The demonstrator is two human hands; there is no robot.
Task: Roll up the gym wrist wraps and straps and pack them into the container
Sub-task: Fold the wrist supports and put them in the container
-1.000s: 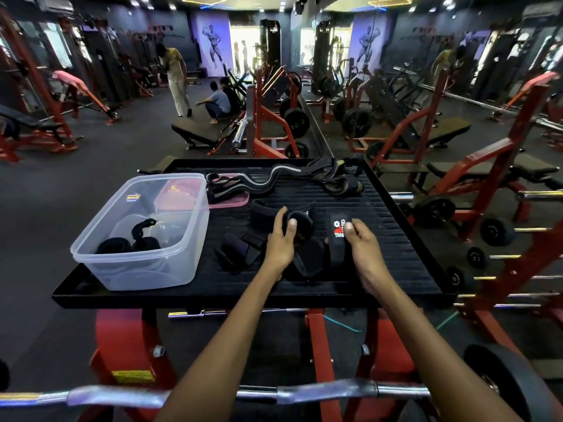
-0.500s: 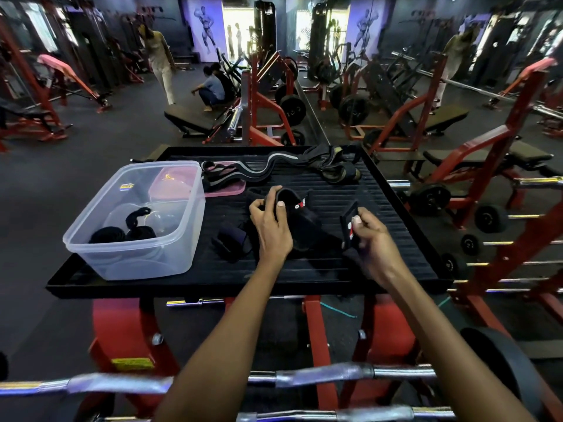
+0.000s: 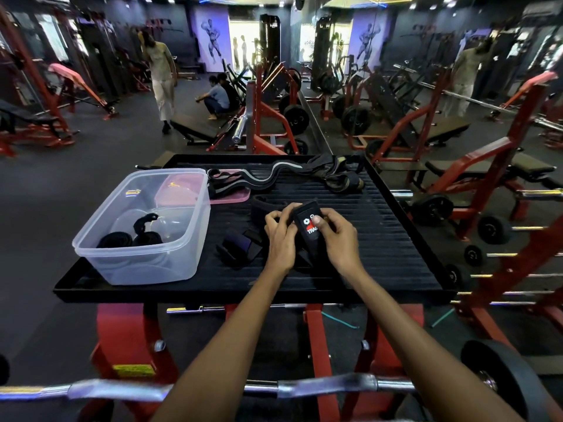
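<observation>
Across the middle of the frame lies a black ribbed tray with a raised rim (image 3: 405, 248), the surface for all the gear, set on a red metal frame (image 3: 128, 336); at its left sits a clear rectangular plastic container (image 3: 170, 266), open at the top, with two rolled black straps (image 3: 131, 237) on its floor, the right one with a curled end sticking up; behind the container, partly seen through its wall, lies a flat pink lid (image 3: 225, 197); along the far edge of the tray, toward the upper centre, a long black strap with a grey stripe (image 3: 259, 179) trails into a heap of black and tan wraps (image 3: 338, 176); just left of the hands rests a loosely folded dark purple wrap (image 3: 239, 243); at the centre of the tray both hands meet on a black wrist wrap with a red and white logo patch (image 3: 309, 228), held just above the surface; the left hand (image 3: 281, 239) has its fingers curled round the wrap's left side; the right hand (image 3: 338, 236) has fingers curled round the right side, with the thumb pressed onto the logo patch; more black strap material lies under and behind the hands, touching the tray.
</observation>
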